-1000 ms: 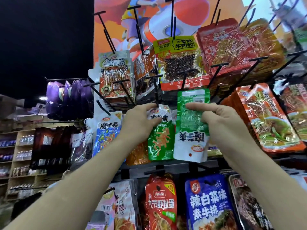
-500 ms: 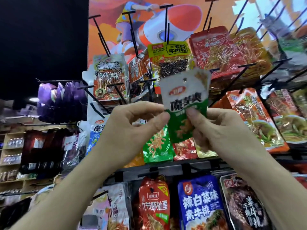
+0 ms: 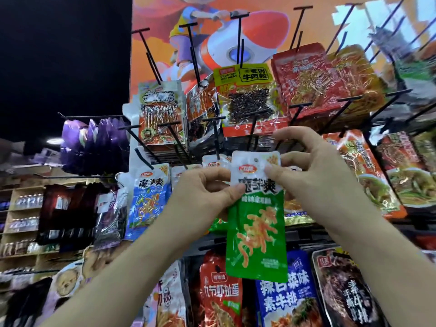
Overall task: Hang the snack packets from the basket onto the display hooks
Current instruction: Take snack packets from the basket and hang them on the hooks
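Green snack packet [image 3: 257, 220] is held upright between both hands, in front of the rack's middle row. The left hand [image 3: 203, 197] pinches the left edge of its white top and the right hand [image 3: 316, 175] pinches the right edge. Its red oval logo and large dark characters are blurred. A black display hook [image 3: 253, 131] stands just above it. Behind, a yellow packet [image 3: 243, 74] reads "VEGETARIAN MEAT"; below, a blue packet [image 3: 287, 296] reads 素牛排.

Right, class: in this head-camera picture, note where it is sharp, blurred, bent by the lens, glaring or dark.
Head view: the green packet, held by the left hand and right hand, is sharpest; the right edge smears into blur; the hooks splay outward from wide-angle distortion; glare glints on the shiny packet; upper left is black.
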The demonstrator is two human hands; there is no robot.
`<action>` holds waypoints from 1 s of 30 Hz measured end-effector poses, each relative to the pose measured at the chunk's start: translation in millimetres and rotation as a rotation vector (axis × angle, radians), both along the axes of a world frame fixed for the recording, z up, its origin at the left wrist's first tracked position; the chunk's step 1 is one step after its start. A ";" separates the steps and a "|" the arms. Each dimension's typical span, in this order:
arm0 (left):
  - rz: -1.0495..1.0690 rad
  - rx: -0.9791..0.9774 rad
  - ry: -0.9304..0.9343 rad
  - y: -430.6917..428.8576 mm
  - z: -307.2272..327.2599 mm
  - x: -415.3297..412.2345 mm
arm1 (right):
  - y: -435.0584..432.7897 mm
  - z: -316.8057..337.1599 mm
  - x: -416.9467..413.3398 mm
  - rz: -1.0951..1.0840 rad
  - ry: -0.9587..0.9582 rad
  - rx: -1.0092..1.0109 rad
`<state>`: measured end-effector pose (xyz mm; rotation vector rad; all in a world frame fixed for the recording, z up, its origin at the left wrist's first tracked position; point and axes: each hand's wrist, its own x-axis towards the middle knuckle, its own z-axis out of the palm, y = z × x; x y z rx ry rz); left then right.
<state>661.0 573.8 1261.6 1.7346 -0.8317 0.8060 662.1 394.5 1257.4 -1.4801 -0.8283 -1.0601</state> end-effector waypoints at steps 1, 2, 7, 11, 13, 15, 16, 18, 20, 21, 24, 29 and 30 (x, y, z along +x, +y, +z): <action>-0.018 -0.011 0.030 -0.6 -1.9 1.3 | 2.3 -1.4 2.3 -0.040 -0.029 0.015; -0.035 -0.027 0.034 0.0 -2.9 3.9 | 5.1 -2.7 5.2 -0.057 -0.047 0.012; -0.002 -0.128 -0.106 1.3 4.2 7.6 | 19.6 -6.4 17.4 0.113 0.026 -0.028; 0.080 -0.206 -0.138 2.0 27.7 17.2 | 28.9 7.5 27.6 0.279 0.137 0.053; 0.132 -0.211 -0.185 3.5 41.4 23.6 | 34.9 21.0 34.6 0.323 0.179 0.126; 0.209 -0.200 -0.260 3.9 53.9 29.8 | 41.9 35.4 41.1 0.295 0.180 0.183; 0.255 -0.192 -0.295 3.8 58.6 32.5 | 45.3 41.7 43.8 0.271 0.172 0.195; 0.338 -0.187 -0.346 4.0 66.6 39.9 | 51.0 51.9 48.3 0.231 0.154 0.209; 0.398 -0.175 -0.375 4.7 72.7 45.2 | 54.4 58.3 53.0 0.198 0.133 0.226; 0.415 -0.161 -0.383 4.8 74.9 46.6 | 55.5 60.3 55.5 0.175 0.117 0.233; 0.418 -0.132 -0.326 5.9 80.5 48.2 | 56.6 60.9 62.7 0.081 0.023 0.239; 0.188 -0.257 -0.048 8.7 85.4 56.8 | 59.9 56.7 70.8 -0.029 -0.100 0.165; 0.190 -0.257 -0.026 8.0 84.0 59.1 | 60.6 56.4 71.4 -0.052 -0.111 0.137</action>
